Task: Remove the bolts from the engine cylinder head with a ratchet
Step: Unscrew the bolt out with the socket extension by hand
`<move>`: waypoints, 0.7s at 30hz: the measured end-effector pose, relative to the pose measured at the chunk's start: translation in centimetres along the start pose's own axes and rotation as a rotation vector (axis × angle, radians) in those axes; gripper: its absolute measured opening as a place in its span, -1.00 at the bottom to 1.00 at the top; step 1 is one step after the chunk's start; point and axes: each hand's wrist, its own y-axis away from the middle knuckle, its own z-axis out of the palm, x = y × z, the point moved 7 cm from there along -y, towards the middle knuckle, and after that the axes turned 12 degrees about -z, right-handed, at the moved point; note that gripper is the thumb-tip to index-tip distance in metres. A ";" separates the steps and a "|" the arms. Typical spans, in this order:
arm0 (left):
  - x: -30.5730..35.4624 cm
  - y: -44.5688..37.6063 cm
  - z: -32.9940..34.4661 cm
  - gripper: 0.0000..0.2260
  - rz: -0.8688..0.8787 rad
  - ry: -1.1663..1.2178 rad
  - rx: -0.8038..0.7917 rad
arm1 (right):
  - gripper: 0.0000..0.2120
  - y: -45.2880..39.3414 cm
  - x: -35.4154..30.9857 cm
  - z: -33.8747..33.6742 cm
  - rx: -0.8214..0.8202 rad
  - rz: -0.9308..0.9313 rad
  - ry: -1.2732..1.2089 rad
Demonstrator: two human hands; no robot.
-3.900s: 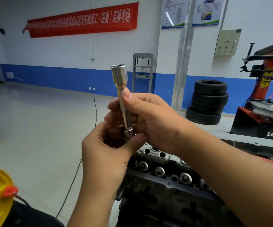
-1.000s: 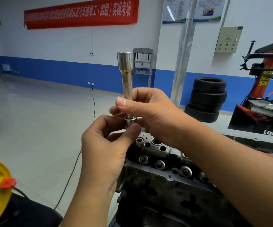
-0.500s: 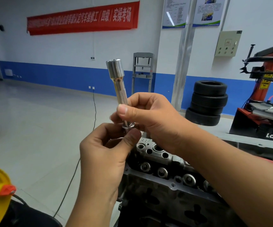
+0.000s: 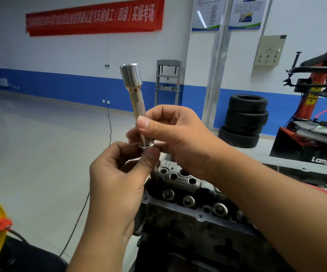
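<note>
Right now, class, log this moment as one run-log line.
left hand: pinches socket base | right hand: grips socket shaft | socket: upright | cylinder head: below hands, untouched

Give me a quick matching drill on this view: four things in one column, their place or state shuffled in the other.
1. long socket
2. cylinder head
3. tyre stack
4. red banner

a. on the wall, upper left
b. on the floor by the blue wall stripe
c. held upright between both hands
d. below the hands

Pairs: 1-c, 2-d, 3-b, 4-a
</note>
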 end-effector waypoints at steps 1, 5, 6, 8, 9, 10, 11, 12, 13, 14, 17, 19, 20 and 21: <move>-0.1 0.1 0.3 -0.76 -0.020 0.009 -0.044 | -0.91 0.0 -0.1 0.1 -0.002 -0.003 0.007; 0.0 0.5 1.4 -0.73 -0.049 0.054 -0.205 | -0.88 0.0 -0.2 0.6 -0.020 -0.001 -0.008; 0.0 0.5 1.3 -0.71 -0.042 0.043 -0.186 | -0.86 0.1 -0.1 0.7 -0.032 0.002 -0.010; -0.2 0.3 0.7 -0.71 -0.032 -0.002 -0.102 | -0.84 0.1 0.0 0.7 -0.051 0.013 -0.031; -0.2 0.2 0.4 -0.75 -0.027 -0.029 -0.062 | -0.84 0.2 0.0 0.7 -0.048 0.020 -0.044; -0.1 0.1 0.3 -0.80 -0.013 -0.046 -0.035 | -0.85 0.2 0.2 0.5 -0.038 0.024 -0.050; 0.0 0.2 0.3 -0.83 0.003 -0.047 -0.018 | -0.86 0.2 0.3 0.4 -0.024 0.025 -0.048; 0.2 0.3 0.3 -0.80 0.020 -0.037 -0.003 | -0.89 0.2 0.3 0.3 -0.010 0.020 -0.037; 0.3 0.3 0.2 -0.73 0.034 -0.024 0.014 | -0.92 0.1 0.3 0.2 0.003 0.013 -0.023; 0.4 0.4 0.1 -0.67 0.042 -0.018 0.025 | -0.92 0.1 0.2 0.2 0.012 0.005 -0.009; 0.3 0.3 0.7 -0.72 0.013 -0.016 -0.062 | -0.93 0.1 -0.1 0.3 0.000 -0.015 0.004; -0.2 0.3 1.3 -0.72 -0.041 0.028 -0.183 | -0.92 0.2 -0.3 0.6 -0.031 -0.014 -0.023; -0.2 0.4 1.4 -0.71 -0.047 0.033 -0.202 | -0.91 0.2 -0.3 0.7 -0.043 -0.010 -0.032; -0.2 0.4 1.3 -0.71 -0.039 0.028 -0.190 | -0.89 0.2 -0.3 0.7 -0.053 -0.006 -0.034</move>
